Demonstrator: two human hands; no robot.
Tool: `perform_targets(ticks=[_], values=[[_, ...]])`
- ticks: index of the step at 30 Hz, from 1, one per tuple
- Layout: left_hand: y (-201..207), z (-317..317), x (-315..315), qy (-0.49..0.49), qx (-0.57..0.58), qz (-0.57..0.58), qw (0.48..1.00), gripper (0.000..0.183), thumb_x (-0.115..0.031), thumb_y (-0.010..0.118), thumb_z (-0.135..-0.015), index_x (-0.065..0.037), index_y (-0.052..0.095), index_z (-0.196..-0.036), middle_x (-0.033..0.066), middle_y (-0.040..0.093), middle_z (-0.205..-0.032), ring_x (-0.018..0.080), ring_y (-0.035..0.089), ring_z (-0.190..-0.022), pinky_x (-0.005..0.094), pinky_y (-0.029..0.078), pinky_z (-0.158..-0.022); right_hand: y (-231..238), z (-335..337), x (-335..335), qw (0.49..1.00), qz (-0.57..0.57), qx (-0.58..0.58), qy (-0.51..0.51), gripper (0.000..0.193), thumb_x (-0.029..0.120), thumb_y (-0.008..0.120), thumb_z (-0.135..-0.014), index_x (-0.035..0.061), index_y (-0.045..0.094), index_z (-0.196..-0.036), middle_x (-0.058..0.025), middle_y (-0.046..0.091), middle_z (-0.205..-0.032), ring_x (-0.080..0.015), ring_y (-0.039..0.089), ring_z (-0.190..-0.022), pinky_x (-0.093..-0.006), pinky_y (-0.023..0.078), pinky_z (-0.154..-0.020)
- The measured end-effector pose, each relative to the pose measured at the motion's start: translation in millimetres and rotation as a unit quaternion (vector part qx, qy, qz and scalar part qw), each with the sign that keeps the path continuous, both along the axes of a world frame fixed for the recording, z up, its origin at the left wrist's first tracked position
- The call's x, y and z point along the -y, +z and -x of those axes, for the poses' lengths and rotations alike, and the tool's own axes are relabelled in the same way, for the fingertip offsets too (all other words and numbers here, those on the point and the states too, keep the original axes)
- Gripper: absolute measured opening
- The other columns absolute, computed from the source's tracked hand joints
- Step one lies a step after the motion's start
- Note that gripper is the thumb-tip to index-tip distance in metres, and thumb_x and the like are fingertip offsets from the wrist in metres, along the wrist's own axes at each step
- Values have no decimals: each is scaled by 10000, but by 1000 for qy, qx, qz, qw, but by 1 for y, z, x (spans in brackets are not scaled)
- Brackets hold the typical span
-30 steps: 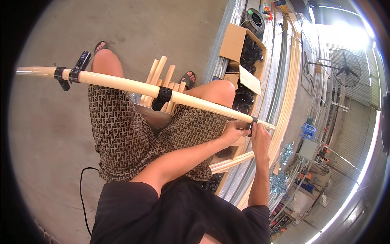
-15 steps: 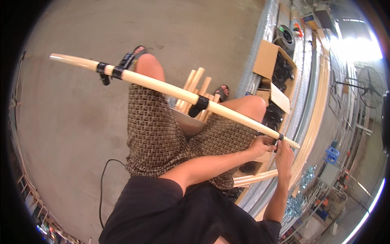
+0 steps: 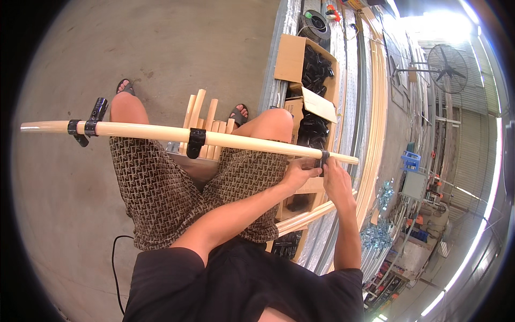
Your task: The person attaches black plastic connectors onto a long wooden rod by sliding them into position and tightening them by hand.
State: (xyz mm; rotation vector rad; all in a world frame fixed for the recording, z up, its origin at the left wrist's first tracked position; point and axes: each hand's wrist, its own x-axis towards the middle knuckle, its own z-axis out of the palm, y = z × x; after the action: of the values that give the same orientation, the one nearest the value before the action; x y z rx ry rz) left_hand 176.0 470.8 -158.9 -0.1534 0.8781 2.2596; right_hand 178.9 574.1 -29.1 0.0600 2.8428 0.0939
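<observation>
A long cream-coloured pipe [image 3: 252, 143] lies level across my lap. Black pipe clamps sit around it: one pair [image 3: 90, 126] near the left end, another clamp [image 3: 196, 142] at mid-length, and one clamp [image 3: 324, 158] near the right end. At that last clamp both hands are closed. My left hand [image 3: 300, 174] pinches it from its left side, below the pipe. My right hand [image 3: 338, 181] grips it from the right, fingers up against the pipe. My fingers hide part of the clamp.
Between my knees a metal container [image 3: 203, 170] holds several short cream pipes [image 3: 199, 107]. Cardboard boxes [image 3: 289, 58] full of black fittings [image 3: 316, 70] stand to the right, beside long pipes [image 3: 370, 107]. A wire spool [image 3: 315, 25] lies farther back. A black cable [image 3: 113, 268] runs along the floor at left.
My view has turned right, so the scene has shifted left. The pipe lies more level in view. Both hands stay at the right-end clamp.
</observation>
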Motion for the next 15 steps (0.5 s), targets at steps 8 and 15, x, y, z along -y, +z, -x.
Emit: perform_targets(ticks=[8,15], values=[[1,-3,0,-15,-20,35,999,443,-116,781,-842,91,636,-1206,159,693,-1167,197,672,-1026,322,532,-914,5,2,4,1000,7,19,-21,227,216,522,-1022,-6,499,-984,-251,655,-931,-441,653,-836,-519,502,-715],[-4,-3,-3,-14,-23,16,1000,457,-112,770,-854,98,620,-1231,160,691,-1178,201,673,-1029,323,525,-913,4,-3,-2,998,58,-27,-2,209,195,541,-1007,-8,515,-962,-251,662,-921,-432,656,-844,-507,506,-724]])
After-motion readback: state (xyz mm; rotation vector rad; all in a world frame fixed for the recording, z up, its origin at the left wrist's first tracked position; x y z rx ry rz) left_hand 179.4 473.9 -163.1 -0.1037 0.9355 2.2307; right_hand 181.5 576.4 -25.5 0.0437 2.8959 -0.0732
